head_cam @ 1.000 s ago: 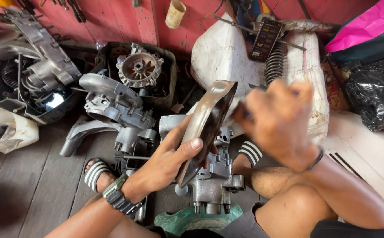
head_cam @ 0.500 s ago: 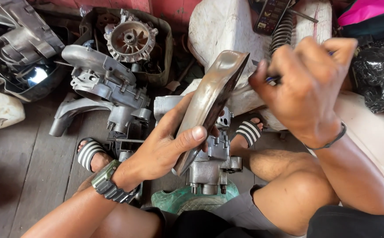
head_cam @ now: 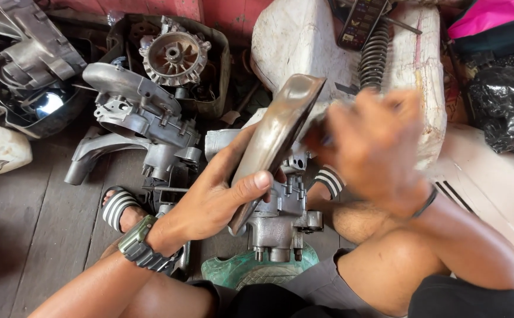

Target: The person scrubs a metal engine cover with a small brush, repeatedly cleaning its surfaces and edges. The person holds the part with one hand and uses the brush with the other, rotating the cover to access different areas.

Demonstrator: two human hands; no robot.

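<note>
Nearest the camera, the left hand (head_cam: 221,197) is closed around a curved metal cover (head_cam: 274,141), thumb pressed on its near face and fingers wrapped behind. The cover stands on edge, tilted, its lower end close above an engine casing (head_cam: 277,221); whether the two touch cannot be told. The left wrist carries a watch (head_cam: 139,244).

The right hand (head_cam: 375,147) is blurred and sits against the upper right edge of the cover. Its fingers appear curled, possibly around a small tool, but the blur does not show what it grips or how far it is closed. A dark band (head_cam: 427,203) circles the right wrist.

The engine casing stands on a green base (head_cam: 227,271) on the wooden floor (head_cam: 27,235), between two striped sandals (head_cam: 118,206).

Farther left lies a larger grey engine assembly (head_cam: 139,118). Behind it, a finned round part (head_cam: 174,56) rests in a dark tray (head_cam: 218,70). Farther right, a coil spring (head_cam: 374,56) lies on a white body panel (head_cam: 292,41).
</note>
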